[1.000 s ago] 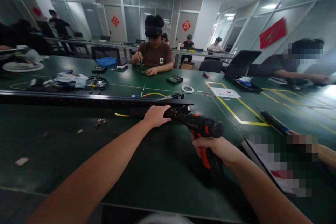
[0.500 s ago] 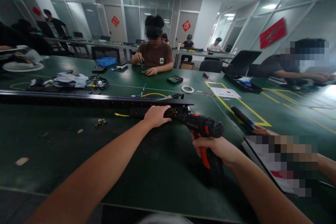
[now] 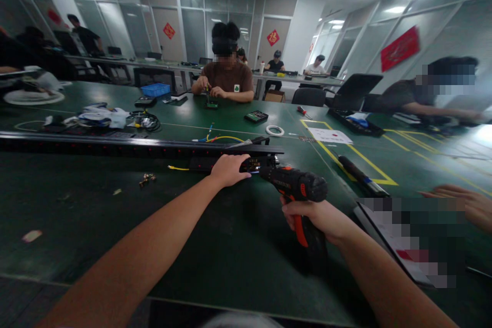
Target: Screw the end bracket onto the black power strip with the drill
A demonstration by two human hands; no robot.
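A long black metal rail (image 3: 126, 144) with small red marks lies across the table. At its right end, my left hand (image 3: 229, 169) is closed over a small black part (image 3: 200, 163), its thumb pointing right beside brass-coloured pieces. My right hand (image 3: 303, 212) grips the handle of a black and orange cordless drill (image 3: 298, 183). The drill's nose points left at the end of that black part, close to my left thumb. Whether the bit touches it I cannot tell. Several small brass screws (image 3: 147, 179) lie on the table left of my left hand.
Beyond the rail lie a blue basket (image 3: 156, 89), bundled cables (image 3: 144, 120), a roll of white tape (image 3: 274, 130) and a green circuit board (image 3: 256, 116). To the right are a black cylindrical tool (image 3: 359, 174) and a co-worker's hand (image 3: 467, 202). Another person sits opposite.
My hands and the drill stay nearly where they were. At the right, a co-worker's hand has let go of the black cylindrical tool and moved away. The person opposite has shifted their hands.
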